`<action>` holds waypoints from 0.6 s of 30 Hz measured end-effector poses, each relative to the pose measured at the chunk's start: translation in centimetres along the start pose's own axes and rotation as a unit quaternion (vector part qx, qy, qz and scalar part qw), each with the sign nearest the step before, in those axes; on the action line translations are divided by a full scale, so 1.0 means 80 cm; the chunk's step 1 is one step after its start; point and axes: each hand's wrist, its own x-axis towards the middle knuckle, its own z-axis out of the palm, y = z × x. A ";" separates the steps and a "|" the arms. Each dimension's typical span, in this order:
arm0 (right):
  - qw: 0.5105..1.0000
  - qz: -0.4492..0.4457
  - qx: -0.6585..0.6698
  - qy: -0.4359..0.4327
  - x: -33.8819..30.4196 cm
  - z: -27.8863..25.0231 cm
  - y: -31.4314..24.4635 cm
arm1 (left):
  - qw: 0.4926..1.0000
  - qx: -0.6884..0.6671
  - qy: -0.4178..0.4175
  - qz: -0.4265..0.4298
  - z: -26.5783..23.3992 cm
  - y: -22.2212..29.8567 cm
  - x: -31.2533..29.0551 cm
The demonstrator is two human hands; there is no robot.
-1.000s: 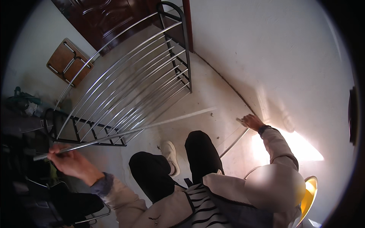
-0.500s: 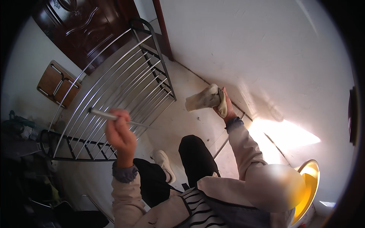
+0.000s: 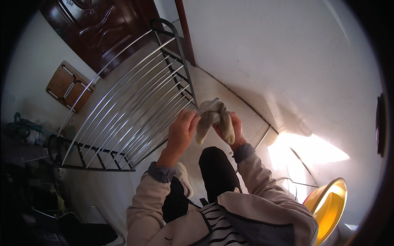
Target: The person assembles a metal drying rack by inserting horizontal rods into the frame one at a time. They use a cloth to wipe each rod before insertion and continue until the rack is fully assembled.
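Observation:
My left hand (image 3: 180, 130) is closed, pinching a slim silver metal rod (image 3: 210, 105) whose far end sticks out over a sock. The off-white sock (image 3: 210, 117), stained grey, hangs bent over with both ends drooping. My right hand (image 3: 232, 130) grips it from the right side, and the sock covers some of those fingers. Rod and sock overlap; whether the rod passes through the fabric I cannot tell. Just left of my hands stands a rack (image 3: 123, 106) of curved silver bars with black end frames.
Beyond the rack, a folded stool (image 3: 69, 88) with a wooden top leans by the wall, near a dark red-brown door (image 3: 98, 28). A yellow basin (image 3: 330, 213) stands at the lower right. The white wall (image 3: 287, 49) runs along the right. My shoe (image 3: 184, 180) is on the floor.
My left hand has swung right with the rod, from over the rack to the sock. My right hand has drawn the sock slightly closer, and the sock now droops instead of stretching out leftward.

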 end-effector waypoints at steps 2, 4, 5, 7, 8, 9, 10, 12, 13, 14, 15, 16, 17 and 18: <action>0.988 -0.029 -0.154 -0.007 -0.007 0.009 0.013 | 0.998 0.046 -0.042 -0.017 0.007 -0.005 -0.003; 0.965 -0.048 -0.257 -0.001 -0.004 0.015 0.028 | 0.994 0.081 -0.064 -0.018 0.014 -0.010 -0.005; 0.957 -0.064 -0.282 -0.010 0.000 0.018 0.037 | 0.992 0.097 -0.079 -0.017 0.019 -0.012 -0.007; 0.938 -0.107 -0.326 0.034 0.006 0.023 0.045 | 0.993 0.088 -0.079 -0.008 0.024 -0.015 -0.011; 0.928 -0.131 -0.342 0.063 0.009 0.026 0.049 | 0.994 0.084 -0.067 -0.004 0.026 -0.015 -0.013; 0.922 -0.150 -0.352 0.057 0.011 0.028 0.049 | 0.994 0.056 -0.087 -0.030 0.026 -0.016 -0.016; 0.914 -0.171 -0.360 0.071 0.013 0.030 0.049 | 0.993 0.028 -0.094 -0.058 0.026 -0.014 -0.021; 0.911 -0.193 -0.352 0.093 0.013 0.031 0.042 | 0.986 -0.025 -0.111 -0.123 0.021 -0.014 -0.027; 0.917 -0.194 -0.334 0.102 0.013 0.031 0.038 | 0.978 -0.048 -0.123 -0.160 0.017 -0.014 -0.030; 0.923 -0.199 -0.315 0.099 0.012 0.029 0.035 | 0.966 -0.077 -0.138 -0.202 0.013 -0.016 -0.031; 0.922 -0.203 -0.308 0.118 0.013 0.028 0.034 | 0.976 -0.049 -0.133 -0.168 0.011 -0.018 -0.031; 0.922 -0.210 -0.300 0.124 0.016 0.026 0.033 | 0.981 -0.026 -0.132 -0.140 0.011 -0.019 -0.030; 0.923 -0.226 -0.287 0.124 0.020 0.023 0.032 | 0.982 0.000 -0.131 -0.137 0.011 -0.020 -0.029; 0.913 -0.231 -0.301 0.151 0.026 0.020 0.030 | 0.987 0.019 -0.119 -0.105 0.013 -0.021 -0.029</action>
